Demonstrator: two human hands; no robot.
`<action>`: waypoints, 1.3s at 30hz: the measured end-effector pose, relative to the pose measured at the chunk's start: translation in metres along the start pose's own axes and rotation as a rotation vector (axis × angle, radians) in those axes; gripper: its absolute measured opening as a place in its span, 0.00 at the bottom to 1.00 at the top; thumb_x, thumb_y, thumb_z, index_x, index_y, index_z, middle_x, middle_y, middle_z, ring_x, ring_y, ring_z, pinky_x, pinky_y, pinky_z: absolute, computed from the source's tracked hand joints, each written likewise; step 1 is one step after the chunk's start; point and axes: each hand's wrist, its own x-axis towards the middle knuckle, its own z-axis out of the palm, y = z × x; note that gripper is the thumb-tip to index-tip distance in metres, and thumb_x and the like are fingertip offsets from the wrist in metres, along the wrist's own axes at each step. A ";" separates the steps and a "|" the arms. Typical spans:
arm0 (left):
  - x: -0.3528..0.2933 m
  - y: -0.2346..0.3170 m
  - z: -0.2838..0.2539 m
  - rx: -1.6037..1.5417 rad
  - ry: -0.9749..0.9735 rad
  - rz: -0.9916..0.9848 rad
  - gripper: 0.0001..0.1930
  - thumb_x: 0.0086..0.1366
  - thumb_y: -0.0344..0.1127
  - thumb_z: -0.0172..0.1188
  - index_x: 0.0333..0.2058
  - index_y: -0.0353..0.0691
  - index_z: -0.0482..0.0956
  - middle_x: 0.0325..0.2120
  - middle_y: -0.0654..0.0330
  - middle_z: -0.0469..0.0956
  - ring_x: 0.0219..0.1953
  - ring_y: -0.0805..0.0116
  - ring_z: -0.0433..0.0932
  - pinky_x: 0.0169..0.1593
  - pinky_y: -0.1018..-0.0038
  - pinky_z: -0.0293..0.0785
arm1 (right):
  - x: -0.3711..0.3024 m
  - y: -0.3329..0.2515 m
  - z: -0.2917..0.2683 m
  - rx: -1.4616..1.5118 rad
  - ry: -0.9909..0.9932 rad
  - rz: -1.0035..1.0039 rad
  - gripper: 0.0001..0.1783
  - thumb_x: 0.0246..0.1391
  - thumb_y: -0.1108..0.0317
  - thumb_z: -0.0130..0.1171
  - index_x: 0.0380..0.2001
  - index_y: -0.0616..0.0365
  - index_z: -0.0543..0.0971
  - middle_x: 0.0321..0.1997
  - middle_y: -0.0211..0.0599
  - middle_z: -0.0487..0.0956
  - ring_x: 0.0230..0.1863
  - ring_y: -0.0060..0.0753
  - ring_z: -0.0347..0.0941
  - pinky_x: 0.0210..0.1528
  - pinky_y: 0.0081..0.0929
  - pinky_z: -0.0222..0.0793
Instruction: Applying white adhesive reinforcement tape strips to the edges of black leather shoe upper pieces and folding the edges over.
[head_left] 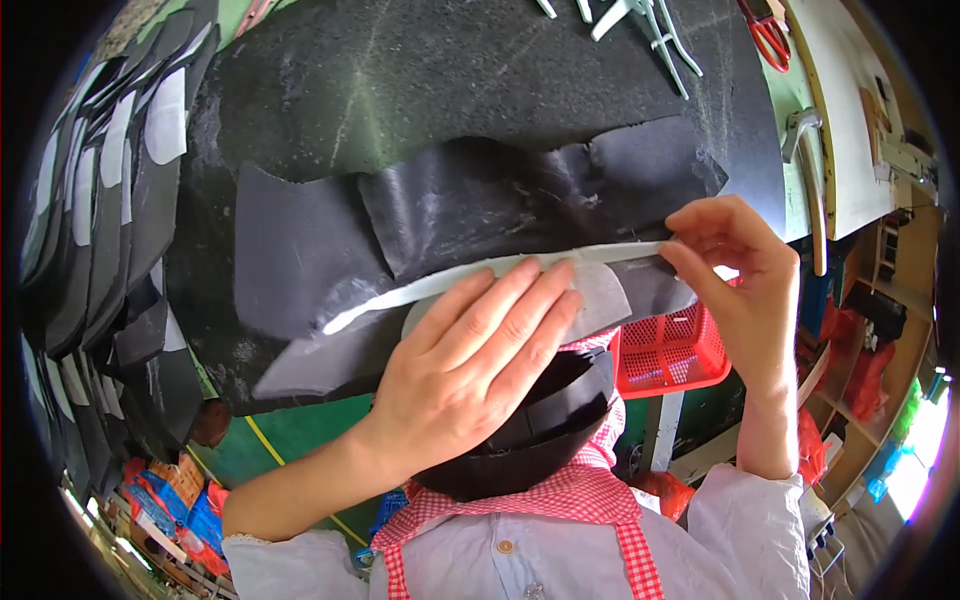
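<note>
We saw the black sheet [480,210] lying across the dark mat [290,110], its far edge wavy and its right end drawn to a point. The white strip [430,285] ran along the sheet's near side, from a narrow free tip at the left to the right hand [740,265]. There we saw the thumb and forefinger brought together on the strip's end, with the other fingers curled. The left hand [465,365] lay flat, its fingers long and nearly side by side, grasping nothing; their tips rested across the strip and a pale patch [602,295] with a rounded right end.

Beyond the sheet's far edge we found a broad stretch of mat, giving open room as far as the pale-handled tools [655,35] at the top. At the left, the stack of dark pieces [110,210] stood just beside the mat and bounded movement that way. At the right, the red-handled tool [768,40] and the hammer [812,180] lay past the mat's curved edge, apart from the right hand. On the near side we noted little margin: the red basket [670,350] showed below the work, and the person's checked apron [560,495] lay close by.
</note>
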 end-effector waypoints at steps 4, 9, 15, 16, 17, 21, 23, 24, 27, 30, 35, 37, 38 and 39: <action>0.001 -0.006 0.004 -0.011 0.078 0.033 0.23 0.59 0.30 0.71 0.55 0.44 0.86 0.59 0.58 0.82 0.62 0.59 0.78 0.61 0.60 0.77 | 0.002 0.006 -0.004 0.159 -0.045 0.086 0.08 0.57 0.79 0.71 0.40 0.63 0.85 0.33 0.31 0.86 0.35 0.17 0.83 0.41 0.16 0.79; 0.004 -0.017 0.006 -0.269 0.273 0.052 0.28 0.45 0.27 0.81 0.48 0.37 0.84 0.47 0.48 0.81 0.48 0.46 0.87 0.46 0.57 0.89 | 0.019 0.008 0.001 -0.080 -0.071 -0.078 0.09 0.54 0.75 0.74 0.34 0.61 0.81 0.25 0.30 0.81 0.27 0.19 0.75 0.32 0.22 0.72; 0.014 0.008 -0.021 -0.123 0.083 -0.049 0.17 0.48 0.28 0.79 0.38 0.32 0.87 0.42 0.53 0.83 0.49 0.50 0.87 0.49 0.59 0.87 | 0.021 -0.018 0.005 -0.105 -0.053 -0.389 0.20 0.47 0.77 0.76 0.44 0.57 0.79 0.32 0.28 0.78 0.31 0.22 0.71 0.36 0.21 0.68; 0.016 0.015 -0.029 -0.095 -0.006 -0.148 0.17 0.48 0.27 0.78 0.38 0.33 0.87 0.42 0.54 0.83 0.50 0.49 0.86 0.50 0.59 0.86 | 0.025 -0.020 0.011 -0.068 -0.095 -0.500 0.27 0.45 0.76 0.76 0.50 0.58 0.80 0.51 0.38 0.81 0.50 0.37 0.79 0.52 0.30 0.75; 0.016 0.017 -0.034 -0.076 -0.020 -0.171 0.15 0.50 0.28 0.78 0.38 0.34 0.87 0.43 0.56 0.83 0.52 0.50 0.85 0.52 0.59 0.84 | 0.029 -0.024 0.022 -0.169 -0.075 -0.570 0.31 0.43 0.76 0.76 0.54 0.59 0.79 0.59 0.42 0.78 0.60 0.44 0.74 0.61 0.36 0.71; 0.042 -0.012 -0.086 -0.104 -0.181 0.049 0.18 0.50 0.30 0.79 0.41 0.38 0.86 0.47 0.55 0.81 0.57 0.50 0.81 0.57 0.56 0.80 | 0.046 -0.018 0.028 -0.375 -0.124 -0.749 0.38 0.43 0.73 0.75 0.61 0.62 0.75 0.73 0.47 0.69 0.76 0.55 0.61 0.77 0.44 0.60; 0.068 -0.018 -0.091 0.164 -0.032 -0.009 0.28 0.48 0.31 0.80 0.51 0.42 0.83 0.50 0.55 0.80 0.61 0.47 0.76 0.66 0.53 0.71 | 0.050 -0.019 0.028 -0.372 -0.129 -0.854 0.32 0.45 0.72 0.74 0.56 0.60 0.77 0.66 0.46 0.76 0.72 0.53 0.68 0.73 0.42 0.66; 0.068 -0.032 -0.082 0.328 0.012 -0.038 0.36 0.47 0.32 0.80 0.58 0.44 0.78 0.51 0.55 0.79 0.61 0.48 0.75 0.68 0.53 0.67 | 0.050 -0.024 0.027 -0.365 -0.127 -0.869 0.32 0.45 0.72 0.74 0.56 0.60 0.77 0.66 0.46 0.76 0.72 0.53 0.68 0.73 0.42 0.66; 0.068 -0.060 -0.077 0.160 -0.336 -0.166 0.40 0.50 0.35 0.79 0.64 0.45 0.73 0.45 0.49 0.83 0.50 0.48 0.80 0.62 0.57 0.71 | 0.049 -0.027 0.026 -0.268 -0.418 -0.530 0.29 0.41 0.73 0.74 0.51 0.53 0.82 0.41 0.39 0.85 0.45 0.51 0.82 0.47 0.43 0.78; 0.062 -0.062 -0.082 0.033 -0.472 -0.182 0.21 0.51 0.31 0.76 0.46 0.43 0.85 0.38 0.54 0.82 0.44 0.51 0.81 0.52 0.59 0.76 | 0.055 -0.018 0.024 -0.174 -0.403 -0.741 0.24 0.39 0.75 0.72 0.46 0.55 0.85 0.36 0.40 0.82 0.38 0.53 0.81 0.40 0.43 0.77; 0.053 -0.057 -0.075 0.033 -0.163 -0.008 0.16 0.48 0.25 0.72 0.38 0.41 0.87 0.36 0.58 0.79 0.41 0.54 0.82 0.47 0.59 0.78 | 0.061 -0.015 0.019 -0.228 -0.335 -0.908 0.19 0.36 0.75 0.68 0.38 0.54 0.87 0.32 0.36 0.78 0.38 0.46 0.79 0.40 0.40 0.74; 0.048 -0.045 -0.066 0.026 -0.136 -0.081 0.17 0.47 0.22 0.70 0.39 0.41 0.87 0.35 0.60 0.77 0.40 0.56 0.81 0.41 0.64 0.79 | 0.061 -0.010 0.018 -0.279 -0.324 -0.966 0.15 0.40 0.73 0.67 0.36 0.53 0.87 0.34 0.33 0.78 0.40 0.42 0.80 0.41 0.39 0.75; 0.047 -0.036 -0.064 0.087 -0.117 -0.112 0.17 0.48 0.22 0.70 0.39 0.41 0.87 0.34 0.61 0.77 0.40 0.57 0.81 0.40 0.64 0.79 | 0.059 -0.005 0.021 -0.239 -0.284 -0.995 0.18 0.35 0.72 0.67 0.36 0.53 0.88 0.31 0.32 0.75 0.37 0.41 0.76 0.40 0.39 0.72; 0.046 -0.031 -0.065 0.110 -0.133 -0.097 0.17 0.48 0.22 0.70 0.39 0.41 0.87 0.34 0.61 0.76 0.40 0.58 0.81 0.41 0.64 0.79 | 0.058 -0.004 0.023 -0.194 -0.244 -1.027 0.20 0.31 0.71 0.66 0.36 0.53 0.89 0.28 0.31 0.71 0.34 0.40 0.73 0.38 0.40 0.68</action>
